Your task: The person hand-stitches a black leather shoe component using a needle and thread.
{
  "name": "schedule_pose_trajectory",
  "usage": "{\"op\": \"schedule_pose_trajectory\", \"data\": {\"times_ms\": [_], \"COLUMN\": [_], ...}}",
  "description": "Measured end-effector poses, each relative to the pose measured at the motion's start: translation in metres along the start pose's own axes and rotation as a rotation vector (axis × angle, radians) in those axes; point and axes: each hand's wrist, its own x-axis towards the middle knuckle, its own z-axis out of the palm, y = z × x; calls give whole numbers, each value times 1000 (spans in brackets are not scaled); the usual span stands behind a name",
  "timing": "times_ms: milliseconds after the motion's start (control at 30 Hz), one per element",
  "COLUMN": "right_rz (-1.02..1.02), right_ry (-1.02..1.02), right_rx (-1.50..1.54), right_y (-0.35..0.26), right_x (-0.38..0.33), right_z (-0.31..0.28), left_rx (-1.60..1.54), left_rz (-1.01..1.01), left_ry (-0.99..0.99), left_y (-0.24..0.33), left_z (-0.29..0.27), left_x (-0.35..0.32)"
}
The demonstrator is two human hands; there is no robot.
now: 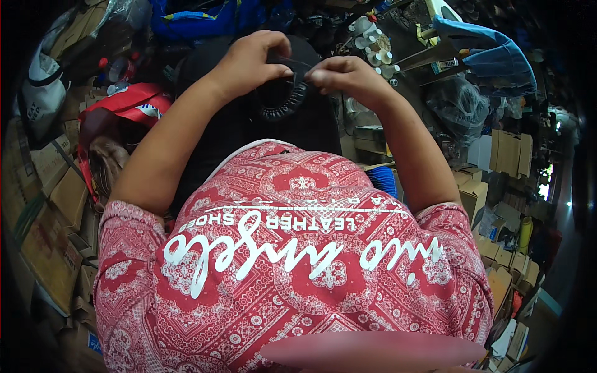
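Over my dark-covered lap, both hands are raised to a black curved piece [287, 109] with a ridged, pleated-looking band; its exact kind I cannot make out. My left hand [252, 65] is closed with curled fingers, the thumb lying at the inner edge of the piece. Thumb and forefinger of my right hand [348, 78] pinch at the upper right end of the ridged band. A thin dark strand [293, 61] runs between the two hands. The far side of the piece is partly hidden by my left hand and blends into the dark cloth.
Left of me stands a red bag [134, 102] among cardboard boxes [65, 199]. A blue bag [199, 22] lies ahead. Several small bottles [376, 46] and a clear plastic bag [459, 109] sit to the right, near a light-blue cloth-like item [497, 56]. More cartons [510, 152] are stacked at far right.
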Motion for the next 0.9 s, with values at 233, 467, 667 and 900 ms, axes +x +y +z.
{"op": "schedule_pose_trajectory", "data": {"times_ms": [233,467,667,900], "right_rz": [-239,-289,-193,-223], "right_ry": [59,696,356,276], "right_rx": [-275,784,1598,1413], "right_y": [13,36,9,4], "right_x": [-8,17,4,-11], "right_z": [22,24,36,36], "left_rx": [-51,-320,-1444,-1460], "left_rz": [-255,-220,-114,-261], "left_ry": [-248,316,162,115], "left_y": [10,-16,19,15], "left_z": [-14,-31,-8,-15], "left_x": [-41,-36,-21,-20]}}
